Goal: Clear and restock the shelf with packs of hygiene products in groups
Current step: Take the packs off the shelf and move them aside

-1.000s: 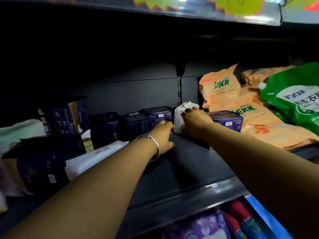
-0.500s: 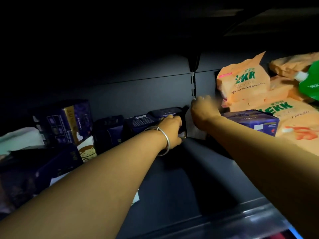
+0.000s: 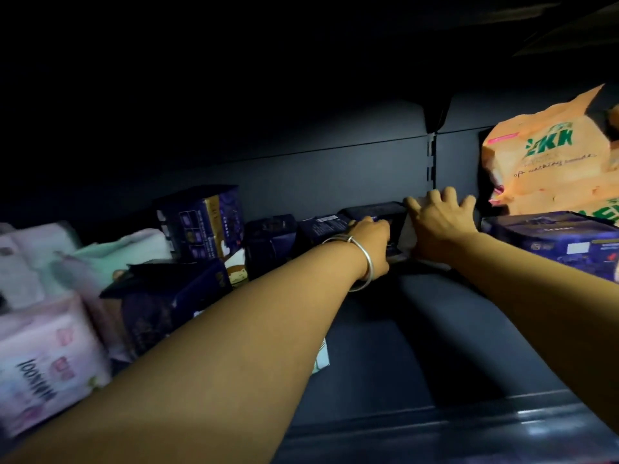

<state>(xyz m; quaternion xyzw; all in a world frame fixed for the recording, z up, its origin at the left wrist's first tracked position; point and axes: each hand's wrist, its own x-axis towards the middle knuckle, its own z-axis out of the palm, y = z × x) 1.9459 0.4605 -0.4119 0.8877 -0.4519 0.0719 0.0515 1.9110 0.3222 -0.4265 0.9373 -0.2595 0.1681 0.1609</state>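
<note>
Both arms reach deep onto a dark metal shelf (image 3: 418, 333). My left hand (image 3: 370, 244), with a silver bangle on its wrist, grips a dark purple pack (image 3: 375, 212) at the end of a row of like packs (image 3: 268, 237) against the back wall. My right hand (image 3: 438, 226) lies over a white pack (image 3: 407, 234) right beside it, fingers spread across its top and curled over the far edge. Another purple pack (image 3: 552, 242) lies just right of my right forearm.
Orange washing-powder bags (image 3: 542, 162) are stacked at the right. At the left stand an upright purple box (image 3: 201, 222), more dark packs (image 3: 167, 303) and pink and white packs (image 3: 43, 360). The shelf's front lip (image 3: 469, 426) runs below.
My view has moved closer and to the left. Both hands have pushed further back with the purple and white packs, now near the back wall.
</note>
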